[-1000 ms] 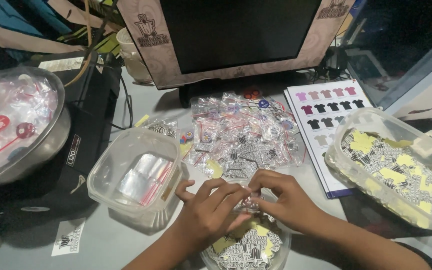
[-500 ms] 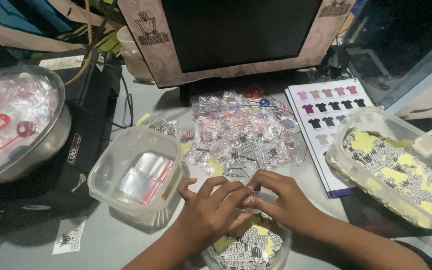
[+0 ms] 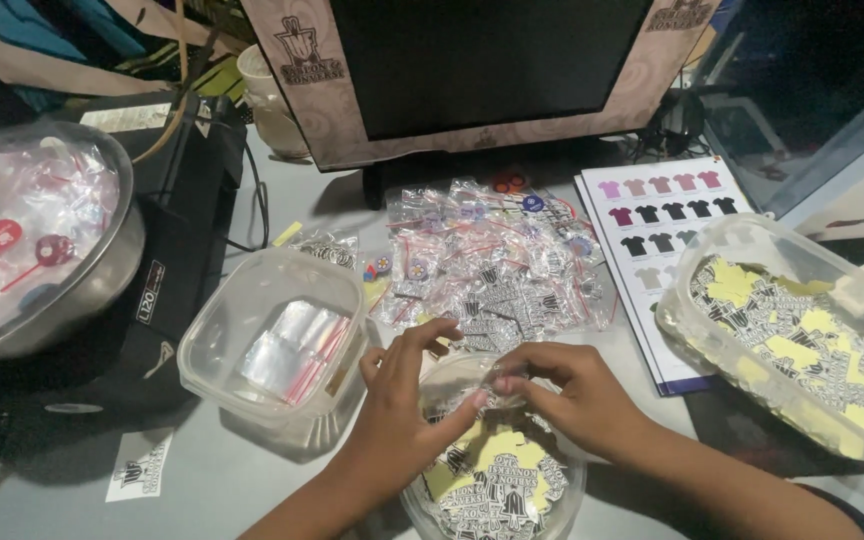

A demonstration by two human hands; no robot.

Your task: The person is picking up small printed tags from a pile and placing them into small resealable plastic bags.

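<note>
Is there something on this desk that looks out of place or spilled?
Mostly no. A loose heap of small filled zip bags lies on the desk in front of the monitor, outside any tub, but looks piled rather than spilled. One sticker lies alone near the desk's front edge. Both hands work over the round container.

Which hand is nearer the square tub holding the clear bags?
Left. The left hand sits just beside the square tub; the right hand is farther off, beyond the left.

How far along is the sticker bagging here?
Done: a pile of filled bags lies below the monitor. In hand: left hand and right hand work a small clear bag. Left: stickers in the round tub and long tub.
</note>
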